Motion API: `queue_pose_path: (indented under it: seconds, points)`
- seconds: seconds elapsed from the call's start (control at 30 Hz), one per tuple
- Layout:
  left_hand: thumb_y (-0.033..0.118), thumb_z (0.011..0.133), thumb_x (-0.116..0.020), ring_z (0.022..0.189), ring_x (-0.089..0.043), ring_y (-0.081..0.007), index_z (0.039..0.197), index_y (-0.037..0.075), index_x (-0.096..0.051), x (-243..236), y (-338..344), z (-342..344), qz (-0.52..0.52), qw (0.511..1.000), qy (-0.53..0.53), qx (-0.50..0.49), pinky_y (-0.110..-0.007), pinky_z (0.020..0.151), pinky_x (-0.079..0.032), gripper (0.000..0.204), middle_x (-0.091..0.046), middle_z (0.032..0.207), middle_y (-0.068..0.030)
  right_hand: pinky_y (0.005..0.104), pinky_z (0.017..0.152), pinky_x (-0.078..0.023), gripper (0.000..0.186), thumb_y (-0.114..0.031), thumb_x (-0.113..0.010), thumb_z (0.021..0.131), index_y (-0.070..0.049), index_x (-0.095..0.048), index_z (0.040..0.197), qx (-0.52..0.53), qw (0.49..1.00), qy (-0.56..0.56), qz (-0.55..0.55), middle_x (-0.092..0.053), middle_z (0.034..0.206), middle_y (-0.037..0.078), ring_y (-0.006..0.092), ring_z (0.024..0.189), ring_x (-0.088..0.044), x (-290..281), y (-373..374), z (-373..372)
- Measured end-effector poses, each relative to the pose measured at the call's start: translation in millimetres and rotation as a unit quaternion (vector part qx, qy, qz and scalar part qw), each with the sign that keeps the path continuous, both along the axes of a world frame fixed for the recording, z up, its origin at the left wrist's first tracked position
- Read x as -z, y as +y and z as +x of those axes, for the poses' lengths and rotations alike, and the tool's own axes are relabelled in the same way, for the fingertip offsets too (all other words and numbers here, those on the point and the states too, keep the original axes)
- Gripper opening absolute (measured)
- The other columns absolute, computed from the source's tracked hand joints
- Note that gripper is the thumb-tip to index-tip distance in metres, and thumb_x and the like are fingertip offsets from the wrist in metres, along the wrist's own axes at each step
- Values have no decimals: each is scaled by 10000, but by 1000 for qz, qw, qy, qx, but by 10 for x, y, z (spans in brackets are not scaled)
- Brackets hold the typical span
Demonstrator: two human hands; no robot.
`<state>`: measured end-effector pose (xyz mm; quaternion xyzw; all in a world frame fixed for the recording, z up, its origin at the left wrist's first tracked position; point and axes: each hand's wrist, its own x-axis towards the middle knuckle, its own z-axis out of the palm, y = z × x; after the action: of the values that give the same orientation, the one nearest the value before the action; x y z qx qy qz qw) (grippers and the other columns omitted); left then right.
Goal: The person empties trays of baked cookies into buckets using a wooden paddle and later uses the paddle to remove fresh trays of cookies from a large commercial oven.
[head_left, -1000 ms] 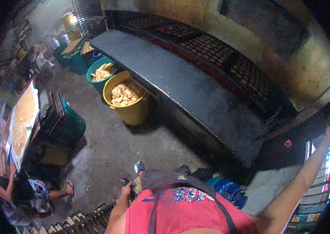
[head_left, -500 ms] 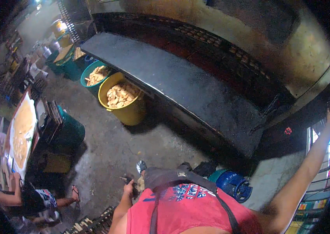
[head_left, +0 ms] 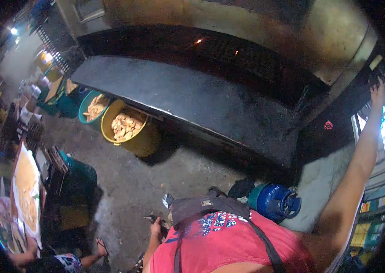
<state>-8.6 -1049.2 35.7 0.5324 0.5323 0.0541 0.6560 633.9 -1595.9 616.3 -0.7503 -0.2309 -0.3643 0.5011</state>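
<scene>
Stretched far out to the right, my right hand point(head_left: 377, 93) is raised to a small dark fitting point(head_left: 380, 72) on the dark wall. Its fingers point upward and look apart; I cannot make out a grip. Low beside my body, my left hand point(head_left: 156, 227) has its fingers closed around a small dark object point(head_left: 149, 219) whose kind is unclear. In front of me runs a long dark metal shelf point(head_left: 178, 95) at the mouth of an oven point(head_left: 219, 48). Inside the oven, small orange glows and a dark rack-like surface show.
Yellow point(head_left: 140, 143) and teal point(head_left: 83, 111) tubs of pale baked pieces stand by the shelf's left end. A blue gas cylinder point(head_left: 276, 202) is near my right side. At left, another person's hand point(head_left: 31, 248) is by a board of dough-coloured material point(head_left: 27, 186).
The rows of pieces seen inside the oven have given way to a dark rack and orange glows. My view has shifted; my right hand remains raised at the wall.
</scene>
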Motion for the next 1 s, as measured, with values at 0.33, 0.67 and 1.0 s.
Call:
queue_pose_path:
  seconds: [0.33,0.67,1.0]
  points:
    - [372,777,-654,675,-597,-248,938,-11,-614,-123,16,-38,-11,999,36,-26,-395,618,-482,418,-617,829,-103,311,887,-433,480,6,-487,813,-87,-420,1279,29,997,65,22,-471,1218,116,200,1030,-503,-11,-288,431]
    - [342,752,-668,616,-573,-216,862,27,-633,46,302,-238,-50,988,45,-136,-383,588,-468,335,-598,752,-67,298,851,-430,404,-96,-529,823,-70,-476,1223,74,996,50,-7,-504,1162,112,183,983,-512,-22,-287,533]
    - [332,760,-666,685,-591,-221,970,-38,-596,530,1037,-601,-190,947,26,-258,-380,615,-461,431,-615,844,-102,286,816,-428,367,-199,-571,832,-53,-532,1166,163,985,-21,-53,-538,1107,107,167,937,-521,-320,629,605]
